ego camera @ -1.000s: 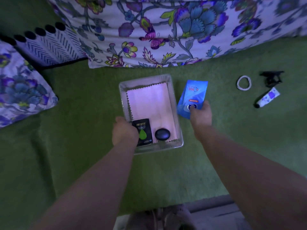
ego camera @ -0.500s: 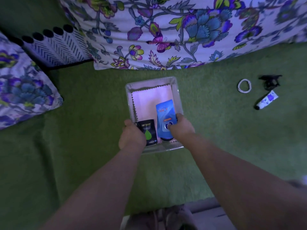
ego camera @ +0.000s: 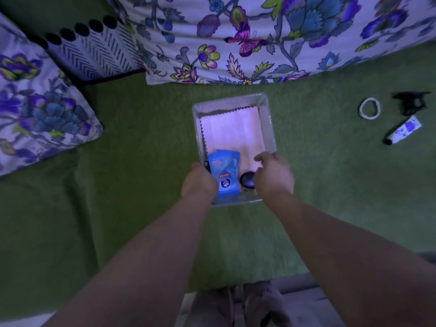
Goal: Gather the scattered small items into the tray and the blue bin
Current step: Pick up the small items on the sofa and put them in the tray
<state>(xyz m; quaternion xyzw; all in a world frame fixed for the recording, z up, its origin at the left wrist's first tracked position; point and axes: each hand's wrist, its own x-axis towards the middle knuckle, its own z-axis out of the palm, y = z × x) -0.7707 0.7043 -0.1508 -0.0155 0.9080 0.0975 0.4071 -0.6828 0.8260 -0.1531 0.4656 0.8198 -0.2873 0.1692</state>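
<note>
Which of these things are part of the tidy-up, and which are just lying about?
Part of the job: tray, blue packet and dark oval item already in it; white loop, black clip, small tube loose on the green cover.
Just lying about: floral pillow, striped cushion, floral bedding.

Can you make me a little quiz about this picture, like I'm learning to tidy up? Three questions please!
1. True or false: the blue packet lies inside the tray.
2. How many small items lie out on the green cover, to the right of the tray?
3. What does the right hand hold? A) nothing B) the blue packet C) the tray

Key:
1. True.
2. Three: the white ring, the black clip and the tube.
3. A.
</note>
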